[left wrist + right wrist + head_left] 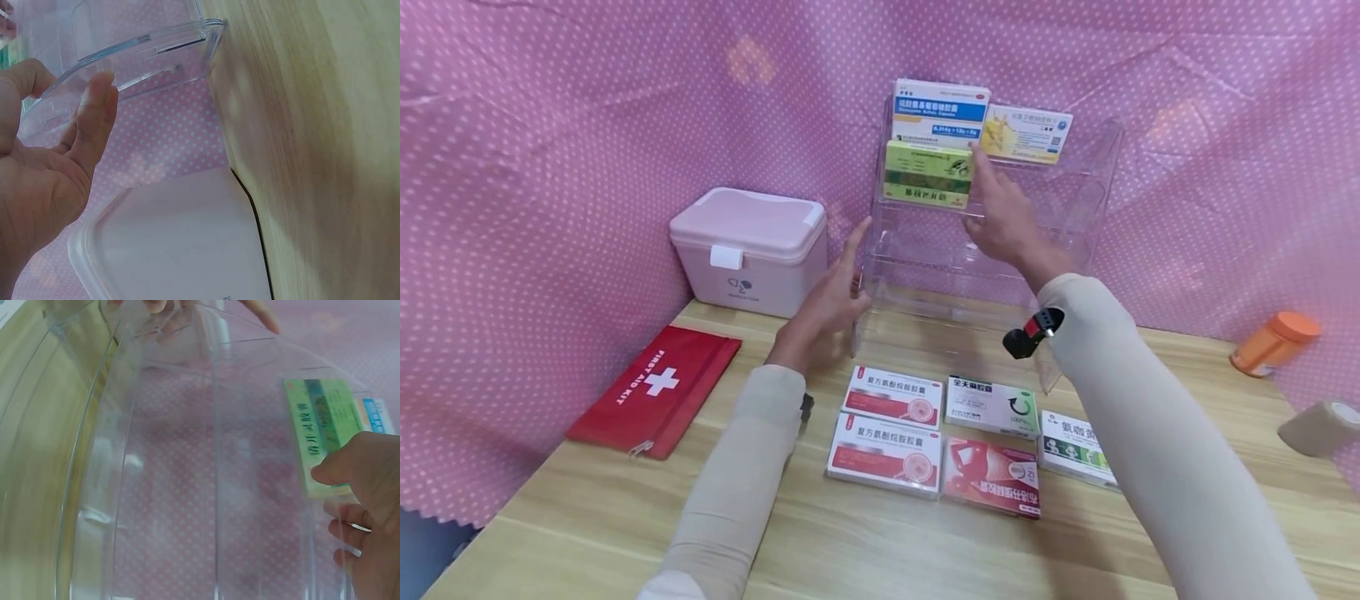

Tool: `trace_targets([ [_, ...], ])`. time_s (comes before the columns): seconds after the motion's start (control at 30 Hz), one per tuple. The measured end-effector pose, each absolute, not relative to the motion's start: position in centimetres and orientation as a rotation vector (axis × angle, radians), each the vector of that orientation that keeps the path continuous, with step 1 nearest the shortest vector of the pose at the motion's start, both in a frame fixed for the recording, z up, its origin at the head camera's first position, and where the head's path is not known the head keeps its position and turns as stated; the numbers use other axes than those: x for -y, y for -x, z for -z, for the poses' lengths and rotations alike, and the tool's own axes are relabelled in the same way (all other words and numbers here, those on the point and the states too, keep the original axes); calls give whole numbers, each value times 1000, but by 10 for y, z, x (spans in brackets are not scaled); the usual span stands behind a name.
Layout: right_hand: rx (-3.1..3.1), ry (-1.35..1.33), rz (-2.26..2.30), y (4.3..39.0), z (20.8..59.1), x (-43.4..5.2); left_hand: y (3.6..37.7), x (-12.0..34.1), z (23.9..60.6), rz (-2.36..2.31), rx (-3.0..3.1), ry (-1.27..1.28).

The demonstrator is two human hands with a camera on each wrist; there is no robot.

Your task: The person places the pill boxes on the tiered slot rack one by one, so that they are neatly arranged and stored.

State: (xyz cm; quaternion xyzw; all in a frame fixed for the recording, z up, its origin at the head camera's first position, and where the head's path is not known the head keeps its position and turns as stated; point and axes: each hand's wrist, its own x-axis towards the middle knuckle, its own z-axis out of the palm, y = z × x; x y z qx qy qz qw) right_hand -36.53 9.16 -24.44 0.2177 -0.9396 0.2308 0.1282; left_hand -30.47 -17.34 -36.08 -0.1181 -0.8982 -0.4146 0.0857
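The clear rack (992, 250) is steadied by the left hand (823, 308), whose straight, relaxed fingers (94, 119) are pressed flat against its left wall, nothing being gripped. The green box (927, 173) is touched by the right hand (1003, 221) at its right edge, the thumb (331, 472) laid on the box face and the other fingers loosely spread just beside it. Directly above the fingertips a blue box (940, 112) and a yellow box (1026, 133) are seen on the top shelf. Below both wrists, five boxes (970, 442) are laid on the table (587, 517)
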Motion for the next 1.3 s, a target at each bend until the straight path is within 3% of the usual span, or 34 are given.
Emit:
trace_targets([
  [0.43,2636,-710,-754,313,253,-174,305,177,361,1230,2663,373],
  [0.77,2660,-765,-808,276,289,-263,304,175,361,1243,2667,373],
  [1.03,3062,-851,-704,251,319,-315,306,173,361,1243,2665,388],
  [1.3,3414,-687,-850,248,334,-346,305,174,362,1275,2654,382],
])
